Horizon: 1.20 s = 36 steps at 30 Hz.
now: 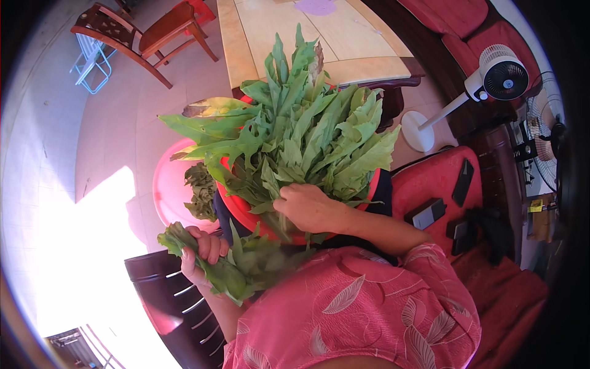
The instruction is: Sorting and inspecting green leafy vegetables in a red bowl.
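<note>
A red plastic basin [238, 208] rests on my lap, heaped with long green leaves [318, 124]; a few at the left are yellow and brown. My right hand [309, 207] reaches into the front of the heap, its fingers closed on leaf stalks. Left of the basin, my left hand [203, 251] grips a bunch of green leaves [239, 272] whose other end lies against my pink shirt. Beyond that hand, a clump of darker, wilted leaves [201, 191] shows beside a round pink tray or lid [168, 184].
A tiled table [368, 67] stands ahead. A wooden chair [168, 32] is at the upper left. To the right are a white fan [502, 76] and a red cushioned seat [415, 175] with a phone [463, 182] and small boxes [426, 214]. A dark slatted chair part [170, 290] lies lower left.
</note>
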Motion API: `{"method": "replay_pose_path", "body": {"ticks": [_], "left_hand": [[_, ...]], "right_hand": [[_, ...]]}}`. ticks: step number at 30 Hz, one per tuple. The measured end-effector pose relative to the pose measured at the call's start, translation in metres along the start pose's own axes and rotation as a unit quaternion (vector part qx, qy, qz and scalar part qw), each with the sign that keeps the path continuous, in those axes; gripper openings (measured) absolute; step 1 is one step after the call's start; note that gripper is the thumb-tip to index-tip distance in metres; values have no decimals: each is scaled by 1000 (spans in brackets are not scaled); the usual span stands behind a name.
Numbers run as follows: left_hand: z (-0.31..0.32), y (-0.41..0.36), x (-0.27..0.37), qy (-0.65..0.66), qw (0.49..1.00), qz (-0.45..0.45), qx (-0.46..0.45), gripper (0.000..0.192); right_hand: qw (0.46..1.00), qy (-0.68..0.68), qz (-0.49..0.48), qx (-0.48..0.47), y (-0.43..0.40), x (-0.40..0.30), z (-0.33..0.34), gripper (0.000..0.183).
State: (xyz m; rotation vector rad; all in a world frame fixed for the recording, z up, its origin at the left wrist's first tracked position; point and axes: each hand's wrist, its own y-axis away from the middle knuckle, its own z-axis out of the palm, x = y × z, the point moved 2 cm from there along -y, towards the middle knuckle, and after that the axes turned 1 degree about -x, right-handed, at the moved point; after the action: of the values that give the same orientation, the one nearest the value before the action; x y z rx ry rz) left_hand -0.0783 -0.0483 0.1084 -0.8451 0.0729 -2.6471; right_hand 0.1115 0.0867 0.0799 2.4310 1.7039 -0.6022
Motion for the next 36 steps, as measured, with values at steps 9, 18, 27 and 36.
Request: {"method": "replay_pose_path", "body": {"ticks": [9, 18, 27, 36], "left_hand": [[11, -16, -21, -43, 999, -21, 24, 48], [29, -28, -57, -83, 993, -78, -1, 54], [39, -24, -77, -117, 989, -77, 40, 64], [37, -16, -76, -113, 987, -67, 95, 58]], "right_hand": [[960, -141, 70, 232, 19, 22, -100, 25], [893, -375, 92, 232, 53, 20, -143, 18], [956, -183, 2, 229, 4, -39, -72, 16], [946, -199, -45, 253, 1, -49, -57, 22]]}}
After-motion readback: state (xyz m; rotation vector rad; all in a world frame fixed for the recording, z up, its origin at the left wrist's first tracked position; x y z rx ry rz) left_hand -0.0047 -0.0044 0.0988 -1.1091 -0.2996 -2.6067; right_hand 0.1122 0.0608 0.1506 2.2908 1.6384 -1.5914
